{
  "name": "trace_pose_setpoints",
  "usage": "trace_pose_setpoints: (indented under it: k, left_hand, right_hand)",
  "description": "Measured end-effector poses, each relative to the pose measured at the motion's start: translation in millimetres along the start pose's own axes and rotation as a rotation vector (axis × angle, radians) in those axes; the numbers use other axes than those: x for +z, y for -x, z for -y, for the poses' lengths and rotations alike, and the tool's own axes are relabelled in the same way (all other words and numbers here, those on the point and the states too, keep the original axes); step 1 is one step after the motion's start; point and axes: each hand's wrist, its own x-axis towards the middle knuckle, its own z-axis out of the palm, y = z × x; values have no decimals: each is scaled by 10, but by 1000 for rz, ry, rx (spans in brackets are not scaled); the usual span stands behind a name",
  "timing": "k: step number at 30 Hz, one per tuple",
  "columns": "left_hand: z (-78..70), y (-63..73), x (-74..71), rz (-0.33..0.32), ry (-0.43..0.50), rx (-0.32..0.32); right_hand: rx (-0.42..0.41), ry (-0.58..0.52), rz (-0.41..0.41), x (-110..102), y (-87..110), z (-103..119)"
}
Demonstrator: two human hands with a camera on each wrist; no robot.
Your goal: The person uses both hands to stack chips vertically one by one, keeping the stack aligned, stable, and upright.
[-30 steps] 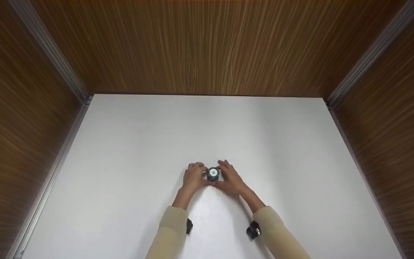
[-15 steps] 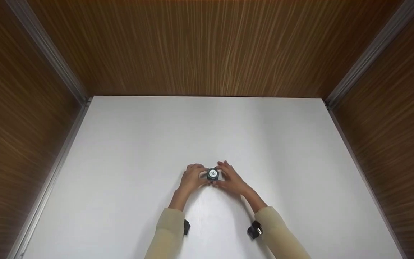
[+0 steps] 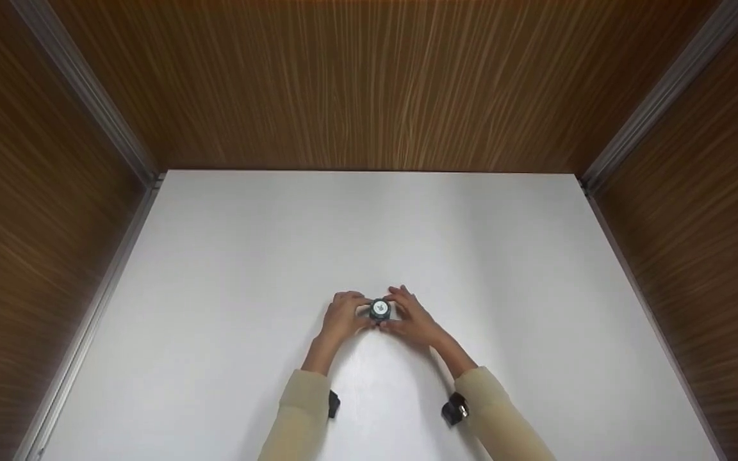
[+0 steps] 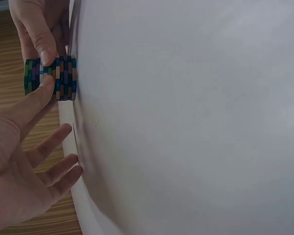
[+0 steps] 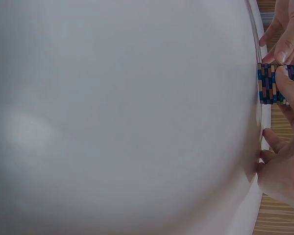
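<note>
A short upright stack of poker chips [image 3: 380, 308] stands on the white table between both hands. Its top chip has a pale round centre with a small dark mark. Side-on in the left wrist view, the chips [image 4: 66, 78] show bands of blue, green, purple and tan at their edges. From the left, my left hand [image 3: 341, 318] pinches the stack between thumb and finger, its other fingers spread near the table. My right hand [image 3: 412, 321] grips it likewise from the right, its thumb [image 5: 287, 84] lying across the chips' edges.
The white table [image 3: 369, 230] stretches around the hands. Wood-grain panels [image 3: 369, 89] rise at the back and both sides, with metal rails [image 3: 87, 83] at the corners. Black wrist devices [image 3: 454, 410] stick out by both sleeves.
My left wrist and sleeve have shifted slightly left since the first frame. Both hands stay on the chip stack, which keeps nearly the same spot.
</note>
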Motion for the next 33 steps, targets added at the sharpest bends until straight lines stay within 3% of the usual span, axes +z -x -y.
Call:
trace_pose_setpoints:
  k: [5, 11, 16, 19, 26, 33]
  left_hand:
    - [2, 6, -22, 13, 31, -5]
    - [6, 4, -29, 39, 62, -32]
    - [9, -7, -17, 20, 54, -26]
    - [8, -6, -12, 8, 42, -18]
    - [30, 9, -14, -6, 33, 27]
    - [27, 0, -53, 33, -4, 24]
  right_hand:
    - [42, -6, 16, -3, 7, 84]
    - [-45, -53, 13, -64, 55, 338]
    - [-30, -48, 29, -96, 63, 411]
    - [-26, -62, 30, -96, 58, 394]
    - [-36, -58, -2, 14, -4, 17]
    - [23, 24, 11, -33, 3, 6]
